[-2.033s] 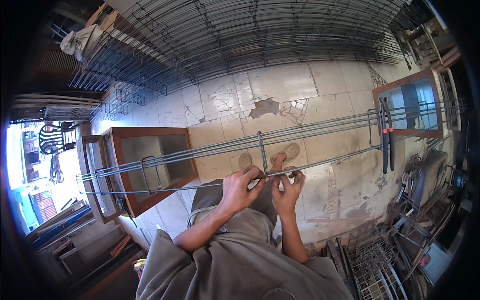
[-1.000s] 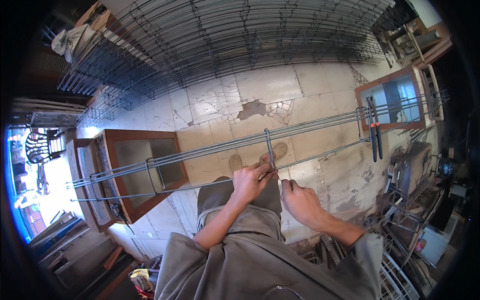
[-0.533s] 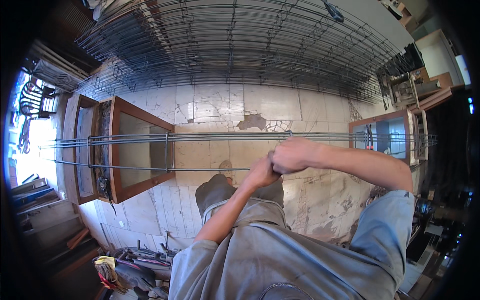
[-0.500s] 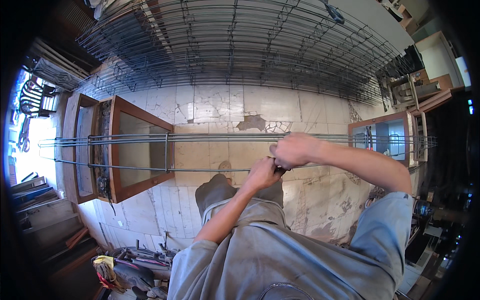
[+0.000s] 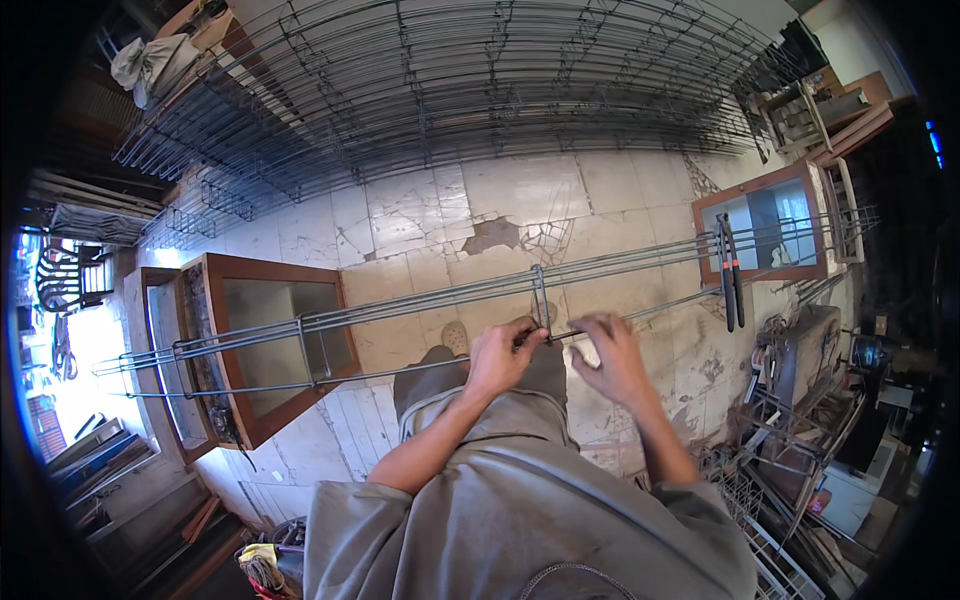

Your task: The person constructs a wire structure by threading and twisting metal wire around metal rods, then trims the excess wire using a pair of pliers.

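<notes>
A long cage of thin steel rods [image 5: 420,305] spans the view from left to right, with square stirrups along it. My left hand [image 5: 500,355] pinches the lower rod at the foot of the middle stirrup [image 5: 540,300], its fingertips partly hiding that junction. My right hand [image 5: 610,355] is just right of it, thumb and fingers apart, fingertips beside the lower rod, with nothing visible in them. Pliers [image 5: 733,285] with dark handles and red bands hang over the rods farther right.
Wood-framed glass cabinets [image 5: 265,360] [image 5: 765,225] stand beneath both ends of the cage. A dense stack of wire cages [image 5: 450,80] fills the far side. Cracked tiled floor [image 5: 390,230] lies between, with metal frames [image 5: 790,420] at the lower right and a bright opening at the left.
Half a second ago my right hand was closed over my left one, arm raised across the cage. It has drawn back rightward and opened; the whole view has tilted back.
</notes>
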`<state>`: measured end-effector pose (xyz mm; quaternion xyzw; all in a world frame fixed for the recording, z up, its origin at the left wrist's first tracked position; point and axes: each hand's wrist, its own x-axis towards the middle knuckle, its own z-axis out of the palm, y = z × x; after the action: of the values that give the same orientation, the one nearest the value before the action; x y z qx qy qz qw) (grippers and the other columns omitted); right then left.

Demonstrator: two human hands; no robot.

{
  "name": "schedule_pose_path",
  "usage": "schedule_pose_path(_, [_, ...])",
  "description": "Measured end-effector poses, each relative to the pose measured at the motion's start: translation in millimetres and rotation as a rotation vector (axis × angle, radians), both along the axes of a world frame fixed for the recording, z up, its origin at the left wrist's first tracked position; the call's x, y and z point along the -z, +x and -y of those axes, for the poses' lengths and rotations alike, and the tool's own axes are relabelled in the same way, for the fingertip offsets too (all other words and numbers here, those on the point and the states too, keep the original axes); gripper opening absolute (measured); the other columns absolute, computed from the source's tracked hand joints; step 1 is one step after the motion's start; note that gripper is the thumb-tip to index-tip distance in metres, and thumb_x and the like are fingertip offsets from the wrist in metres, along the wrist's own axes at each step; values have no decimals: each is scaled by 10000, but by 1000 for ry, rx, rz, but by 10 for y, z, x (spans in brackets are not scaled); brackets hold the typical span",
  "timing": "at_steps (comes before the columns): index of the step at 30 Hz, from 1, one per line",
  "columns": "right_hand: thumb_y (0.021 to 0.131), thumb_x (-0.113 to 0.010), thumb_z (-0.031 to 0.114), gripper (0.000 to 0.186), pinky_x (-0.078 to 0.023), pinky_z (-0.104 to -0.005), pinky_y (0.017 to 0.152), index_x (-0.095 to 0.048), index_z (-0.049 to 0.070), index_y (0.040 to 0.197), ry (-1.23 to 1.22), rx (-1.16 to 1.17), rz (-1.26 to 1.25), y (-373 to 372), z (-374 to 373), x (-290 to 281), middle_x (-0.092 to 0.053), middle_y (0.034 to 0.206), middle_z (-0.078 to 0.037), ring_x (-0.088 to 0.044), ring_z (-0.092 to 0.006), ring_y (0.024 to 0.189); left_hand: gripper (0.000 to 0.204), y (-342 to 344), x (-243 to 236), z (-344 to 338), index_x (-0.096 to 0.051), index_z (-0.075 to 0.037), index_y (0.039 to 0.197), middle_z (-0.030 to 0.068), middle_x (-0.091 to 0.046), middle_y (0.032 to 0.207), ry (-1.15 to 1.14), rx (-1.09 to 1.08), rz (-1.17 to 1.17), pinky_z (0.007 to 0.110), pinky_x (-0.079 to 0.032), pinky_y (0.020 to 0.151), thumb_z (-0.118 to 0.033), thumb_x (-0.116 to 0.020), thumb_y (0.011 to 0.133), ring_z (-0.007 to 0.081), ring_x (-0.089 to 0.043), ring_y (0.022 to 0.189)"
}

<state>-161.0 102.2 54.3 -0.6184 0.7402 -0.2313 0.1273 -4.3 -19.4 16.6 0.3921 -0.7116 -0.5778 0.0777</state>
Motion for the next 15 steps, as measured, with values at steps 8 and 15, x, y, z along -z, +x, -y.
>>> schedule_pose_path(8, [788, -723, -4, 241, -526, -395, 746, -632, 18, 1011, -191, 237, 379, 372, -40, 531, -658, 912, -133, -658, -312, 851, 231, 6, 84, 21, -715, -76, 922, 121, -707, 756, 0, 24, -72, 374, -498, 627, -301, -665, 912, 278, -684, 682])
schedule_pose_path(15, [814, -662, -91, 146, -528, -368, 687, -629, -12, 932, -271, 280, 372, 394, -62, 617, -651, 855, -148, -664, -304, 791, 240, -37, 113, 76, -711, -9, 925, 130, -731, 792, 37, 37, -7, 318, -526, 705, -246, -681, 918, 193, -724, 783])
